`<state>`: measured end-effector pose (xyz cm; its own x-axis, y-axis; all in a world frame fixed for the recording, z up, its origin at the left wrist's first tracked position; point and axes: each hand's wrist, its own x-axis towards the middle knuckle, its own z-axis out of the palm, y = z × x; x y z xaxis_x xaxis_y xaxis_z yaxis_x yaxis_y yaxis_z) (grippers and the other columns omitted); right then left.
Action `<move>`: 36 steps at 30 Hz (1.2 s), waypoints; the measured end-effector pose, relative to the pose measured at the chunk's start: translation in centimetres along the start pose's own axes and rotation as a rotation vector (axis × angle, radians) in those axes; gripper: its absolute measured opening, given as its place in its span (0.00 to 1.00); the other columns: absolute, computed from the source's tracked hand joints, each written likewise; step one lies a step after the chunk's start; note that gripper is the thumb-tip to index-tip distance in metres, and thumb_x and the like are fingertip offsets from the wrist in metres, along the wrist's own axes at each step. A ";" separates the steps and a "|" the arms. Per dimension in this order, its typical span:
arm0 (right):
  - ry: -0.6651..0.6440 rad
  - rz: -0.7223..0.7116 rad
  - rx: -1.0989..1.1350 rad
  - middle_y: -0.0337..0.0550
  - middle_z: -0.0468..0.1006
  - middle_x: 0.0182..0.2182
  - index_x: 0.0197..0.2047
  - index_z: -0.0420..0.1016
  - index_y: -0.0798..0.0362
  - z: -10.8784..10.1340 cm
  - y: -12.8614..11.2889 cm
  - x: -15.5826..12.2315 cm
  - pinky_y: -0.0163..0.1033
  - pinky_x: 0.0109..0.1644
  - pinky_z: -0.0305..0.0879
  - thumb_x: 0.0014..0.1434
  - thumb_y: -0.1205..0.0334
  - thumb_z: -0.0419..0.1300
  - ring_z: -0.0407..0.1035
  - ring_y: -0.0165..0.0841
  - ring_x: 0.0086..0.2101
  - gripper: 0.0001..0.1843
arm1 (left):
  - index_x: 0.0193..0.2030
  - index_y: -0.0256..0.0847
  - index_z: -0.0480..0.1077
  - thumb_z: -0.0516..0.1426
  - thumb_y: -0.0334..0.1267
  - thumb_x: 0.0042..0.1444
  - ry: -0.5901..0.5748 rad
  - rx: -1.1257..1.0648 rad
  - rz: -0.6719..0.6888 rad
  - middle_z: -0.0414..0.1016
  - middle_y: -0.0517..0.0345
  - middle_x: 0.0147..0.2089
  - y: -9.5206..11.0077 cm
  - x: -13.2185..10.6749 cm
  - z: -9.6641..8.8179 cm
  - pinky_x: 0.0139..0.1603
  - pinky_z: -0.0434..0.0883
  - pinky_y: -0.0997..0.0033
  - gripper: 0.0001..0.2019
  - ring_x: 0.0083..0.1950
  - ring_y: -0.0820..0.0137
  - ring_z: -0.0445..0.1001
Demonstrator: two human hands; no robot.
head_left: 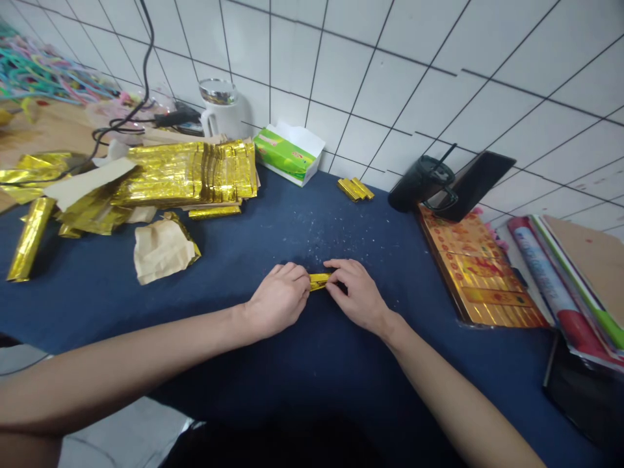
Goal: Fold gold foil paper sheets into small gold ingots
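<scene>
A narrow strip of folded gold foil paper lies low over the blue tabletop, between my two hands. My left hand is closed around its left end, the fingers curled so that this end is hidden. With thumb and fingertips, my right hand pinches the right end. Small folded gold pieces sit together farther back, near the wall. To the left lies a thick stack of gold foil paper, and in front of it a crumpled sheet shows its pale backing.
A green tissue pack and a white mug stand along the tiled wall. At right are a black cup, a leaning phone or tablet and a pack of orange-gold printed paper. A black cable hangs at left.
</scene>
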<state>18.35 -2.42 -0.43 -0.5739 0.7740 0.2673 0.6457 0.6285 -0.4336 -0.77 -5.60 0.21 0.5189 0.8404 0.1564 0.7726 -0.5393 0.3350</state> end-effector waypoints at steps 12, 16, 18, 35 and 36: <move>0.025 0.068 0.011 0.45 0.74 0.41 0.29 0.68 0.51 0.3 -0.5 0.3 0.47 0.50 0.61 0.54 0.72 0.52 0.67 0.36 0.44 0.08 | 0.35 0.37 0.69 0.48 0.29 0.59 0.026 0.017 0.003 0.70 0.54 0.34 -0.3 0.1 0.1 0.38 0.64 0.66 0.09 0.38 0.66 0.66; 0.046 0.064 -0.015 0.45 0.74 0.40 0.29 0.67 0.51 0.5 -0.5 0.4 0.47 0.48 0.62 0.52 0.73 0.53 0.67 0.37 0.43 0.07 | 0.35 0.36 0.70 0.48 0.29 0.58 0.012 0.084 0.039 0.71 0.53 0.35 -0.4 0.1 0.1 0.38 0.65 0.67 0.09 0.38 0.66 0.66; 0.049 0.058 -0.035 0.45 0.74 0.40 0.29 0.67 0.51 0.6 -0.5 0.4 0.46 0.48 0.62 0.52 0.73 0.53 0.67 0.37 0.42 0.07 | 0.36 0.36 0.70 0.48 0.29 0.58 0.014 0.123 0.070 0.71 0.53 0.35 -0.5 0.1 0.1 0.39 0.66 0.67 0.09 0.39 0.66 0.67; -0.091 -0.126 -0.411 0.50 0.67 0.55 0.53 0.67 0.55 -0.1 -1.8 -2.7 0.62 0.62 0.37 0.63 0.61 0.47 0.55 0.43 0.58 0.19 | 0.63 0.31 0.53 0.46 0.58 0.56 -0.093 0.251 0.162 0.52 0.41 0.65 -0.4 -3.4 0.6 0.63 0.47 0.47 0.36 0.66 0.55 0.49; -0.115 -0.117 -0.423 0.52 0.65 0.56 0.55 0.65 0.56 -0.1 -1.9 -2.9 0.63 0.61 0.36 0.63 0.59 0.46 0.54 0.43 0.58 0.20 | 0.63 0.31 0.52 0.46 0.59 0.55 -0.097 0.251 0.160 0.51 0.41 0.65 -0.4 -3.4 0.6 0.63 0.46 0.47 0.37 0.67 0.54 0.48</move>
<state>18.83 -5.90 -0.31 -0.6919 0.6976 0.1861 0.7086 0.7055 -0.0104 -2.60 -8.25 -1.00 0.6643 0.7413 0.0956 0.7382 -0.6707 0.0715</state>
